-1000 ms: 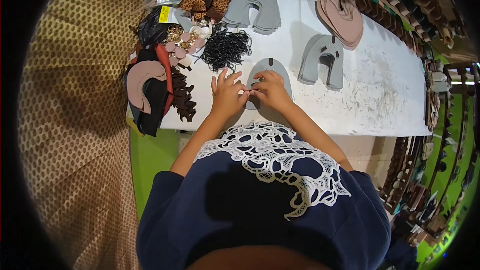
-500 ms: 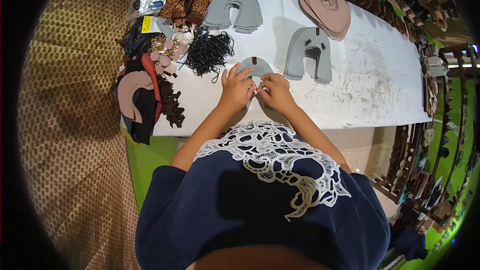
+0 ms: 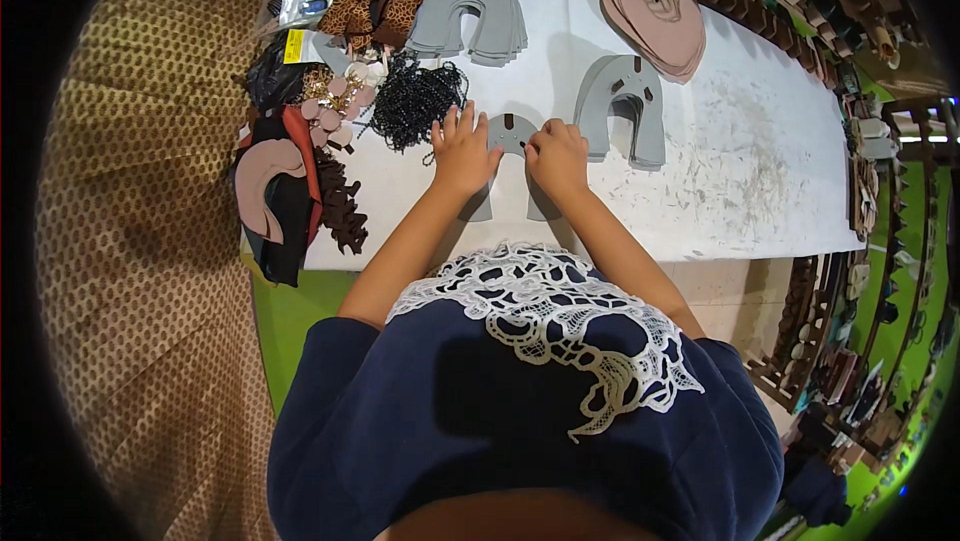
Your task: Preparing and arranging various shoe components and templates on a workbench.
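A grey horseshoe-shaped shoe upper piece (image 3: 513, 131) lies on the table in front of me, with a dark brown tab (image 3: 508, 122) at the top of its curve. Flat across its left side rests my left hand (image 3: 462, 153), fingers spread, thumb toward the middle. My right hand (image 3: 559, 155) is pinched over the right side of the curve. A small dark piece (image 3: 522, 145) shows at its fingertips, too small to make out fully. Both hands partly cover the upper. Its two legs stick out below them.
Grey upper stacks (image 3: 467, 23) stand beyond, another stack (image 3: 622, 121) to the right, pink pieces (image 3: 655, 26) at the back. Black beaded strands (image 3: 415, 101) lie by my left hand. Brown strips (image 3: 343, 206) and a leopard-print material (image 3: 380, 1) are at left. Shoe racks (image 3: 800, 321) line the right.
My hands have moved apart from the middle of the upper. The left has spread out flat on its left side; the right has shifted up and right, still pinched.
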`<move>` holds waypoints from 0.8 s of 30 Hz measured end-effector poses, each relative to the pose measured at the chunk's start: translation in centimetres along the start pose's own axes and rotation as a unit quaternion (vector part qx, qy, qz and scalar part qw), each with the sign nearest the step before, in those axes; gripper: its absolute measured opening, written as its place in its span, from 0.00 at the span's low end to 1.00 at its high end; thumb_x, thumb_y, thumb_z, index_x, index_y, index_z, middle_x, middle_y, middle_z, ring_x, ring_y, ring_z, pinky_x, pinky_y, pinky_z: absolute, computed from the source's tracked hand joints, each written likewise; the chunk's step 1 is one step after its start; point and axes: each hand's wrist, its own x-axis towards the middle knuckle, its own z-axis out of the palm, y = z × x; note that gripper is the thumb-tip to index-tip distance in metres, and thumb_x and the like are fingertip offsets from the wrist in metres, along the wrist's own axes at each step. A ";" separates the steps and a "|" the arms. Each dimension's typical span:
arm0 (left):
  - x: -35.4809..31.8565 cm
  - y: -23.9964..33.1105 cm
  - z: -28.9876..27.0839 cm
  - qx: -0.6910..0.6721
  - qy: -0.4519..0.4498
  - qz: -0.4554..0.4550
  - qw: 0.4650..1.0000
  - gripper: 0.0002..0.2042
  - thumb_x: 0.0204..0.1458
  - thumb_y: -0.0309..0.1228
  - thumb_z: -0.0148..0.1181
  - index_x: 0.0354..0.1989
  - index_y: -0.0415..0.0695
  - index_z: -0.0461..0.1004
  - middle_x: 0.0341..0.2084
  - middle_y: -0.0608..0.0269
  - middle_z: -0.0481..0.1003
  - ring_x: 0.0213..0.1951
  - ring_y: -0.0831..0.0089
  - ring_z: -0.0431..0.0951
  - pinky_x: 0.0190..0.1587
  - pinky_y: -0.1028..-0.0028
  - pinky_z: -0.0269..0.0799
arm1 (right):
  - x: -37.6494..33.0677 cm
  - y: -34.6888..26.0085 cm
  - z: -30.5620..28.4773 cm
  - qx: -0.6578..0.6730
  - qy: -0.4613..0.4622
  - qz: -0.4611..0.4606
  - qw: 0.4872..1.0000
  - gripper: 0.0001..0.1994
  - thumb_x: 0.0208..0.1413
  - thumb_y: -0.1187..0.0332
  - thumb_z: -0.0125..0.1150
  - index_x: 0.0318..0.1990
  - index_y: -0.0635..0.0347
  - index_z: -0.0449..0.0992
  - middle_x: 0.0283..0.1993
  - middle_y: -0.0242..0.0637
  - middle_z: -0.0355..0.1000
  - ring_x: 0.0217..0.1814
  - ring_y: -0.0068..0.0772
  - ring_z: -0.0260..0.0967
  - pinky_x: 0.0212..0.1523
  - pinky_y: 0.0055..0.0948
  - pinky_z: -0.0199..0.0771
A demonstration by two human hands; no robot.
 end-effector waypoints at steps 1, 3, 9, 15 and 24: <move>0.1 -0.1 0.2 0.015 -0.001 0.003 1.000 0.27 0.45 0.43 0.60 0.54 0.44 0.67 0.60 0.53 0.56 0.62 0.51 0.51 0.60 0.46 0.43 | 0.0 0.0 0.0 0.002 -0.005 0.003 1.000 0.05 0.41 0.67 0.62 0.25 0.56 0.77 0.36 0.32 0.67 0.43 0.38 0.63 0.41 0.39 0.61; 0.2 -0.3 0.7 0.005 0.005 0.008 1.000 0.27 0.44 0.42 0.60 0.53 0.45 0.68 0.60 0.53 0.57 0.62 0.51 0.51 0.60 0.46 0.43 | 0.0 0.0 0.0 0.002 -0.001 -0.004 1.000 0.04 0.41 0.67 0.62 0.25 0.56 0.77 0.36 0.32 0.67 0.43 0.37 0.62 0.41 0.38 0.61; 1.4 -0.7 0.7 -0.066 -0.001 -0.002 0.998 0.22 0.41 0.40 0.64 0.46 0.45 0.71 0.58 0.54 0.59 0.62 0.51 0.51 0.60 0.46 0.42 | 0.0 0.2 0.1 0.010 0.018 -0.047 0.999 0.03 0.42 0.68 0.62 0.27 0.52 0.77 0.37 0.29 0.67 0.45 0.35 0.62 0.43 0.38 0.59; 2.3 -0.5 -0.2 -0.071 -0.004 0.052 0.996 0.14 0.40 0.40 0.65 0.34 0.46 0.78 0.57 0.58 0.62 0.63 0.48 0.49 0.59 0.42 0.40 | -1.0 1.1 -0.1 -0.014 0.011 -0.107 0.994 0.07 0.43 0.64 0.64 0.32 0.48 0.78 0.40 0.27 0.67 0.47 0.34 0.62 0.45 0.39 0.59; 3.0 -0.3 -0.5 -0.118 -0.082 0.079 0.987 0.13 0.41 0.43 0.64 0.30 0.48 0.81 0.59 0.63 0.62 0.64 0.46 0.46 0.60 0.41 0.36 | -2.7 1.4 -0.5 -0.032 0.000 -0.115 0.993 0.14 0.47 0.57 0.60 0.42 0.44 0.77 0.42 0.29 0.67 0.50 0.36 0.60 0.47 0.40 0.57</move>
